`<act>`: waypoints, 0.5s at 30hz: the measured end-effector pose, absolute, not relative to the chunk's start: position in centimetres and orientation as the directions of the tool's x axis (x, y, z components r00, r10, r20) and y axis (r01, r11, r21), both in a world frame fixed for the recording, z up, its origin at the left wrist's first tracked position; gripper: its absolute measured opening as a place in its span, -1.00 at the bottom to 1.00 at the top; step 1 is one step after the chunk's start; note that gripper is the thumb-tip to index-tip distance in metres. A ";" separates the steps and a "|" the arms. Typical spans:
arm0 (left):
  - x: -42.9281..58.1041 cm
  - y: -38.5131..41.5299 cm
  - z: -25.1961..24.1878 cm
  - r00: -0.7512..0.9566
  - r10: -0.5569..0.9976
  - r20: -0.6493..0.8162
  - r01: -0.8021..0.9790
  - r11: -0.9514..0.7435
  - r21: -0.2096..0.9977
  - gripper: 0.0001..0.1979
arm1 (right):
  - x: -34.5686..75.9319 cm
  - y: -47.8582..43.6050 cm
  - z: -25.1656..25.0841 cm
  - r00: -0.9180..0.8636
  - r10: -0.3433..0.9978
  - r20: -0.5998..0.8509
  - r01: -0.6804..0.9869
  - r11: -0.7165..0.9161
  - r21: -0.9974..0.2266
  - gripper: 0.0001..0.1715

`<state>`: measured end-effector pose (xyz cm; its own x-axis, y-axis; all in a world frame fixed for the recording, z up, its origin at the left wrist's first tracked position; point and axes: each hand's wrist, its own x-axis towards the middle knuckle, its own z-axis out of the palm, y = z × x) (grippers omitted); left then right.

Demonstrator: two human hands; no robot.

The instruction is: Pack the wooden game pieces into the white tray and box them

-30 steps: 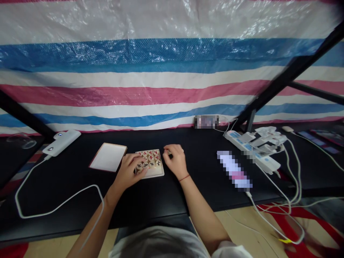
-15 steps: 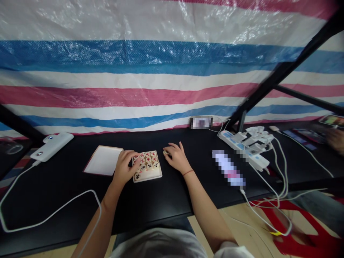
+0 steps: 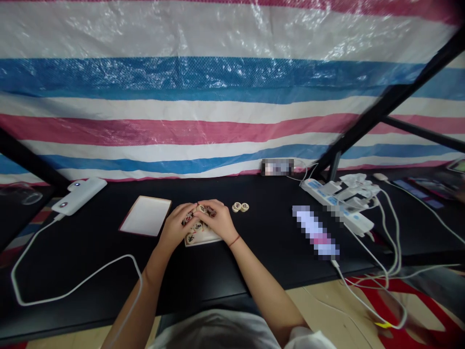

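A small pale box (image 3: pixel 203 239) filled with round wooden chess pieces (image 3: pixel 193 231) lies on the black table (image 3: pixel 254 257). My left hand (image 3: pixel 177 228) rests on the box's left side with its fingers curled over the pieces. My right hand (image 3: pixel 215 220) lies over the box's right part, its fingers bent down onto the pieces; whether they pinch one is hidden. Two loose pieces (image 3: pixel 240 207) sit on the table just right of my right hand.
The box's lid (image 3: pixel 146 215) lies left of the box. A white power bank (image 3: pixel 79 195) with a long cable (image 3: pixel 72 286) sits far left. A blurred phone (image 3: pixel 315 231), a power strip (image 3: pixel 339 206) with chargers and trailing cables lie to the right. Striped tarp behind.
My right hand has moved left from the table beside the box onto the box, leaving two pieces on the table. My left hand has stayed on the box.
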<state>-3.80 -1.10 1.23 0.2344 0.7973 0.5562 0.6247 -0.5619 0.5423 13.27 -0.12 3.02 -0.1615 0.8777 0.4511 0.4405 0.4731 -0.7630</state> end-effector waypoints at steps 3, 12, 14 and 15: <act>-4.2 -1.2 1.6 0.258 0.805 0.535 0.598 -0.568 0.566 -0.76 | 13.9 -0.1 2.4 -0.157 0.878 0.452 0.404 0.475 -0.782 -0.74; -4.6 -2.9 3.0 0.532 0.760 0.374 0.571 -0.647 0.505 -0.94 | 16.5 0.7 1.3 0.050 0.903 0.427 0.374 0.379 -0.846 -0.65; -4.2 -3.2 3.2 0.584 0.741 0.332 0.581 -0.667 0.466 -0.96 | 16.5 0.6 1.3 0.029 0.901 0.433 0.386 0.390 -0.836 -0.66; -4.0 -3.3 3.2 0.601 0.735 0.315 0.585 -0.673 0.453 -0.96 | 16.5 0.4 1.4 0.013 0.900 0.436 0.396 0.396 -0.829 -0.66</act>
